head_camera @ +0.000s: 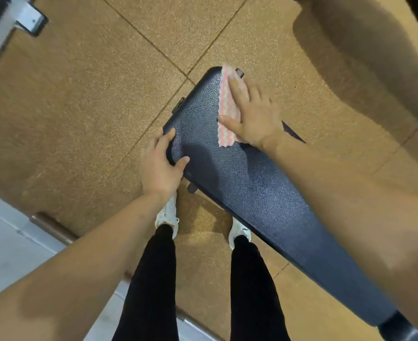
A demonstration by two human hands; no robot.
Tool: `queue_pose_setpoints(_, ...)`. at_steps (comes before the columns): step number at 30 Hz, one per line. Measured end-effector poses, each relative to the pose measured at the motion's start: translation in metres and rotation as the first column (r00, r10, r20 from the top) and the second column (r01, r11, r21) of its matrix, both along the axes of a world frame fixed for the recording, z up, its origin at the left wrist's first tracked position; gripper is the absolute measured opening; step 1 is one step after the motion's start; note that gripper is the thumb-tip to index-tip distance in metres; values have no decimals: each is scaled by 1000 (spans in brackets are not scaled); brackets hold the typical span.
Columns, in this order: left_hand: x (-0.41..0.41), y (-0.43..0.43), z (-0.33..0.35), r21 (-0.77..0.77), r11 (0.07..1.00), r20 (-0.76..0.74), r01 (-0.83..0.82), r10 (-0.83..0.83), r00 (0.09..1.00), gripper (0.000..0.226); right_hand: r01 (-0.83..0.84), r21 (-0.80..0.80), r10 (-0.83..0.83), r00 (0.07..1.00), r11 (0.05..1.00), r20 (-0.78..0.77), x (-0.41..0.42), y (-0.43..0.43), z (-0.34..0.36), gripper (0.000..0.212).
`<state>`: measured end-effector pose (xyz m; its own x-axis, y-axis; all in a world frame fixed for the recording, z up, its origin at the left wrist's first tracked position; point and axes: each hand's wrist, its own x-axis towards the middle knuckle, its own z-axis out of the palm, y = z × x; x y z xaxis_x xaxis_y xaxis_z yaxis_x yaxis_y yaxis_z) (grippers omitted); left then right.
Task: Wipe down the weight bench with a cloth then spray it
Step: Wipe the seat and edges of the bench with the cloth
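Our forearms (99, 257) stretch over the weight bench (239, 188).
Left hand (160, 166) grips its edge; right hand (252, 114), fingers flat, presses cloth (227, 107), upper centre.

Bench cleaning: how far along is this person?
Wiping is in hand: the right hand presses the pink cloth flat near the far end of the bench, while the left hand grips its edge. Which parts are already wiped does not show. Spraying is left; nothing to spray with is in view.
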<state>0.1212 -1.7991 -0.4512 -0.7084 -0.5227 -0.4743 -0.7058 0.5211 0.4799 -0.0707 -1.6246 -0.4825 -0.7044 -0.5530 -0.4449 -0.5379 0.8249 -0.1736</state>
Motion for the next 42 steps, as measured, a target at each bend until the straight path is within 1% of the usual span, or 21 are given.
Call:
queue_pose_setpoints(2,3,-7,-2,83,994,-65,-64,70,995,65,-54,18,55,997,998,-49,15,-7,-1,90)
queue_pose_setpoints(4,6,-11,-3,218,959,-120,-183,212,970,59,-97,-9,96,992,995,-82,33,-19,-4,91)
queue_pose_setpoints(6,7,-13,1,291,898,-90,-330,369,925,52,-197,-28,194,976,980,-102,54,-36,-7,91)
queue_pose_setpoints(7,6,-14,4,323,849,-64,-419,461,885,49,-255,-47,250,964,966,-94,67,-45,-6,89)
queue_pose_setpoints(8,6,-17,5,375,769,-37,-518,570,820,45,-313,-66,307,948,948,-91,82,-55,-5,85)
queue_pose_setpoints(10,6,-21,10,525,525,42,-670,770,636,36,-458,-38,451,885,888,-118,116,-67,-3,79)
queue_pose_setpoints(11,7,-23,14,571,435,83,-696,813,576,33,-540,3,535,834,842,-135,130,-70,-4,77)
queue_pose_setpoints(12,8,-23,18,588,408,105,-698,818,566,33,-609,34,606,781,793,-148,138,-69,-6,75)
queue_pose_setpoints(14,16,-23,21,602,449,102,-660,777,622,33,-688,33,683,711,725,-166,138,-65,-8,70)
queue_pose_setpoints(17,26,-20,15,561,571,58,-600,696,716,27,-739,4,729,663,674,-172,113,-61,-12,69)
queue_pose_setpoints(19,25,-19,12,452,688,34,-567,622,782,26,-692,-53,682,719,720,-132,89,-65,-13,72)
queue_pose_setpoints(20,23,-17,10,405,740,14,-536,582,813,33,-645,-82,638,763,759,-104,76,-68,-12,74)
queue_pose_setpoints(23,5,-15,6,337,864,-72,-374,420,905,46,-498,-38,496,867,866,-60,30,-77,-6,81)
queue_pose_setpoints(28,-50,-21,-1,288,945,-179,-153,210,961,43,-280,-5,280,960,960,-21,-27,-69,2,88)
queue_pose_setpoints(30,-75,-20,2,261,964,-198,-57,111,974,41,-128,-71,133,988,989,76,-38,-53,0,92)
queue_pose_setpoints(32,-98,-18,1,205,974,-235,94,-44,971,41,45,-142,-13,975,989,221,-44,-33,-1,95)
queue_pose_setpoints(34,-124,-13,-3,91,952,-262,292,-260,929,41,153,-164,-96,945,974,312,-43,-10,-3,100)
queue_pose_setpoints(37,-161,8,-4,-19,841,-188,540,-534,824,48,246,-160,-170,909,956,381,-36,24,-5,107)
queue_pose_setpoints(38,-170,16,-6,-55,780,-138,624,-624,769,52,251,-153,-178,908,956,380,-33,34,-6,105)
queue_pose_setpoints(40,-184,32,-8,-130,608,-45,783,-793,608,58,230,-151,-168,925,962,341,-28,53,-7,97)
queue_pose_setpoints(42,-194,47,-11,-150,456,10,877,-887,462,55,229,-159,-161,921,960,354,-23,70,-8,94)
